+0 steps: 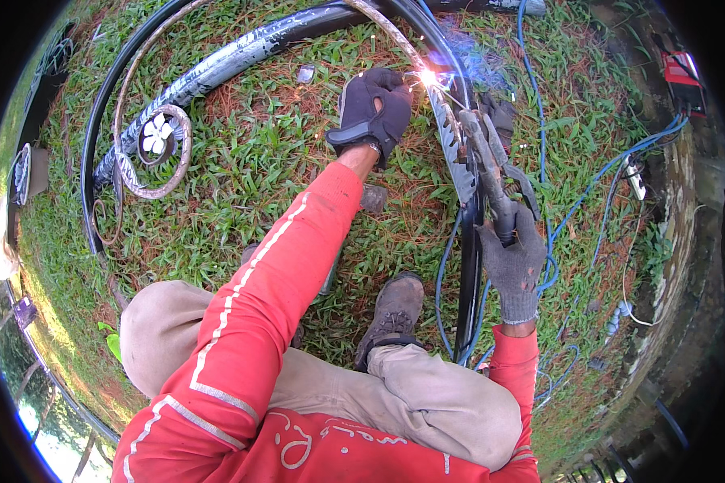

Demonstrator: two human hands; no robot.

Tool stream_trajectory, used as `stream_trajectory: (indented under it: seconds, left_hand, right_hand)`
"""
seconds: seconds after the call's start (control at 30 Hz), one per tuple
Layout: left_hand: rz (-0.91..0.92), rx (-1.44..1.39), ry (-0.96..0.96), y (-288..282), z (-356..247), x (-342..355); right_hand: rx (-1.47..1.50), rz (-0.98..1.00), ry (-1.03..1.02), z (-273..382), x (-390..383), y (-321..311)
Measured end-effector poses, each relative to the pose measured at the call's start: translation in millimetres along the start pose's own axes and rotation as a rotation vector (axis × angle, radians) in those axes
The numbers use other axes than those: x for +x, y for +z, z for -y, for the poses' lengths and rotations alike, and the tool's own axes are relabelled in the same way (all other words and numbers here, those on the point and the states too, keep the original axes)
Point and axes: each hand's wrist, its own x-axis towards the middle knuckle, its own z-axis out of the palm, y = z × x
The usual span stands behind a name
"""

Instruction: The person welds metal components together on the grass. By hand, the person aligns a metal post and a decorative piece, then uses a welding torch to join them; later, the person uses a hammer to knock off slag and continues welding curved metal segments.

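My right hand (511,259), in a grey knit glove, grips a worn welding electrode holder (495,181). From its jaws a thin electrode runs to a bright welding arc (428,78), with sparks and bluish smoke around it. The arc sits at the upper end of a jagged-edged metal strip (453,153), beside a black metal tube (469,274). Just left of the arc is my left hand (374,113) in a dark padded glove, fingers curled closed. What they hold, if anything, is hidden. A rusty curved rod (387,30) comes down to the arc.
A rusty scroll (187,149) with a white metal flower (156,134) lies left on the grass. A thick paint-flaked pipe (234,63) crosses behind. Blue cables (600,181) run right toward a red machine (681,71). My boot (396,310) stands near the tube.
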Motion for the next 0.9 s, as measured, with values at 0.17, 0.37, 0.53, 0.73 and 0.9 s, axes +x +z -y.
stream_trajectory:
  seconds: [0.17,0.37,0.53,0.73,0.9]
  left_hand:
    - [0.002,-0.020,-0.007,3,7,0]
    - [0.021,0.039,-0.023,-1,-12,-3]
    - [-0.005,0.037,0.009,-4,-3,4]
    - [-0.004,0.047,0.018,-3,-5,2]
    - [-0.002,0.056,0.007,-4,-7,2]
  right_hand:
    - [0.020,-0.012,-0.022,2,1,1]
    - [-0.020,-0.051,-0.029,5,-1,-1]
    - [-0.036,-0.026,-0.006,8,3,-2]
    - [0.000,-0.026,-0.016,1,0,2]
    - [0.024,-0.012,-0.017,3,0,1]
